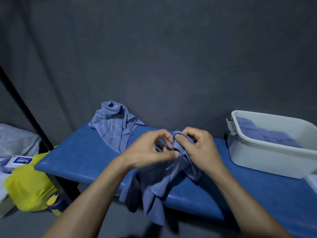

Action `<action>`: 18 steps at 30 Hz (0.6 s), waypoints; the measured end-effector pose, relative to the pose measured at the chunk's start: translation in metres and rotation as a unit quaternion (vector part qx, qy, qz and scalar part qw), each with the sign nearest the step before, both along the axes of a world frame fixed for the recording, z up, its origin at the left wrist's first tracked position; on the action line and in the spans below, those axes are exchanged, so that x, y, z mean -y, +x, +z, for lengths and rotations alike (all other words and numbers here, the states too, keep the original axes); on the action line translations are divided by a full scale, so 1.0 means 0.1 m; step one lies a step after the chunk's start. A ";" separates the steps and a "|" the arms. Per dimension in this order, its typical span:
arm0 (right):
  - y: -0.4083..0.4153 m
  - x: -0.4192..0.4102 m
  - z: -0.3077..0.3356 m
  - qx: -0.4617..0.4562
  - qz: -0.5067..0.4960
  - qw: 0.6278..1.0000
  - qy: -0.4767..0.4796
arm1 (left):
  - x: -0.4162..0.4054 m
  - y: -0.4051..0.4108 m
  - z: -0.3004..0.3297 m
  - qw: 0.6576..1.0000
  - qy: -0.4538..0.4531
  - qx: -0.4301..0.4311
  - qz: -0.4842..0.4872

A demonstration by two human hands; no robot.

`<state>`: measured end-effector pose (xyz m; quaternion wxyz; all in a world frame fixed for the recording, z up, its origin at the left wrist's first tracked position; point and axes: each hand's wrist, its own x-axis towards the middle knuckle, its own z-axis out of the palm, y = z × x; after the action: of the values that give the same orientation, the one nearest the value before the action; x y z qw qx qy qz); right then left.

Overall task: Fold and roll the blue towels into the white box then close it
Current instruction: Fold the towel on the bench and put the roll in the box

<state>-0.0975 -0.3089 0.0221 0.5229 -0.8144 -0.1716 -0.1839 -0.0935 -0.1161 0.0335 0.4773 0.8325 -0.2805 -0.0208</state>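
Above the bench's near edge, a towel hangs bunched from both hands, its loose end drooping over the edge and below it. The right hand pinches the towel's upper hem between thumb and curled fingers, a fold looped over the thumb, while the left hand, close beside it and nearly touching, nips the cloth just under that hem with thumb and fingertips. Held so, the hands seem to be hunting for an edge or corner, since the towel must be shaken out flat before it can be folded and rolled. Beyond the towel and to the left, a second towel lies crumpled on the bench against the dark curtain, apparently waiting its turn. Right of the held towel stands the box, open, with rolled towels already lying side by side inside, so the task looks partly done, and a grey clip shows on the box's left end. A pale corner at the frame's right edge below the box may be its lid; I cannot tell. Far left of the bench, lower down, lie a yellow bag, a small white carton and a clear plastic bag.
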 end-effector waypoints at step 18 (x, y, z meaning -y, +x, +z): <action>0.21 0.66 0.19 -0.102 0.015 0.870 0.482 | -0.84 0.54 -0.28 0.954 0.195 0.057 0.222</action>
<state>-0.0766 -0.3744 0.0413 0.8680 -0.4722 -0.0201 -0.1520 -0.0392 -0.0325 0.0060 0.2809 0.9506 -0.1064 0.0789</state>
